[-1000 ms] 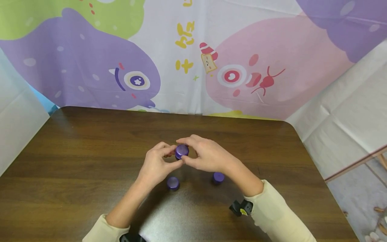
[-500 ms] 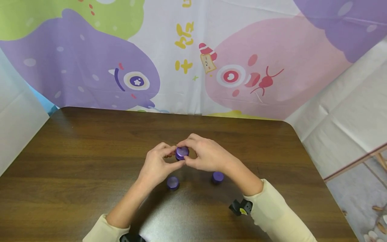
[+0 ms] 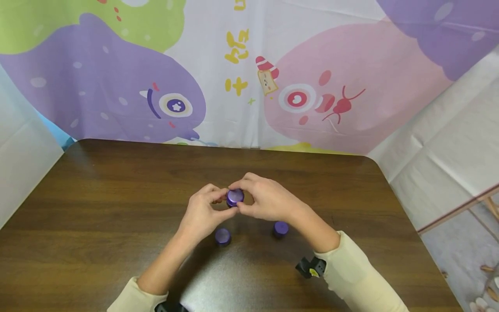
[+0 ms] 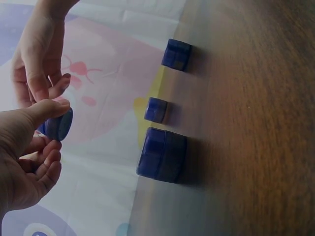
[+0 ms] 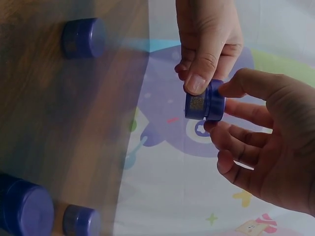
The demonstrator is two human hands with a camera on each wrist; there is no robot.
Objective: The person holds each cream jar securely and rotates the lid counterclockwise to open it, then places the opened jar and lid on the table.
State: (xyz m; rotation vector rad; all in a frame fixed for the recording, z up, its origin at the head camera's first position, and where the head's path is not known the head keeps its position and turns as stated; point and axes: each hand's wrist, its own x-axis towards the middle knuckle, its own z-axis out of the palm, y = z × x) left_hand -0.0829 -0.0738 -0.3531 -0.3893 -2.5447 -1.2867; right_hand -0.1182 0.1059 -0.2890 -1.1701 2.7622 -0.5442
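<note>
A small round purple jar (image 5: 198, 104) with a screw lid (image 3: 235, 196) is held up above the table between both hands. My left hand (image 3: 200, 212) pinches the jar's body, its thumb over a label patch in the right wrist view. The lid's edge is gripped by my right hand (image 3: 269, 200), between thumb and fingertips. A narrow groove shows between lid and body; whether the lid is loose I cannot tell. On the table below stand a purple jar (image 3: 223, 236) to the left and another purple jar (image 3: 280, 229) to the right.
The left wrist view shows a third purple jar (image 4: 156, 109) on the table, hidden in the head view. All stand on a brown wooden table (image 3: 117, 186). Behind it hangs a printed cartoon cloth (image 3: 234, 117). The right sleeve (image 3: 358, 277) lies over the table's right side.
The lid and my right thumb have shifted very slightly in the head view. Both hands keep their hold on the jar, and the jars on the table stand as before.
</note>
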